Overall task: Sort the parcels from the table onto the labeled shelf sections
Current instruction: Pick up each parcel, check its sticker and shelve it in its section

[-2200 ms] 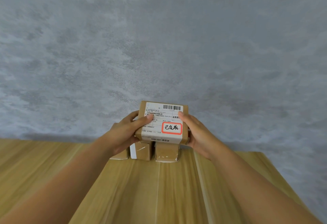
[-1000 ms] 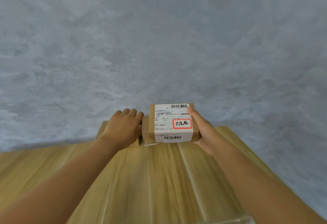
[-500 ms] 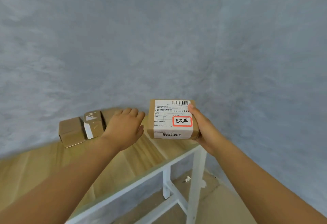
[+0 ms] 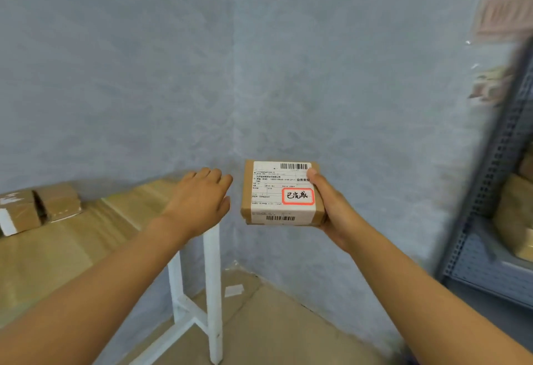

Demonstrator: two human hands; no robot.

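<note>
Here the right hand point(image 4: 331, 209) grips the parcel point(image 4: 281, 193); left hand point(image 4: 199, 200) beside it, relaxed, empty.

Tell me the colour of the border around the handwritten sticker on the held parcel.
Red-orange, framing the white sticker on the parcel; the head view shows it.

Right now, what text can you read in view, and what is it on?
"已完成": handwritten in the red-bordered sticker on the parcel gripped by the right hand.
"业务类型": printed on that parcel's shipping label.
Barcodes and remaining small print: too small.
Table parcels and shelf: blurred, nothing readable.
</note>
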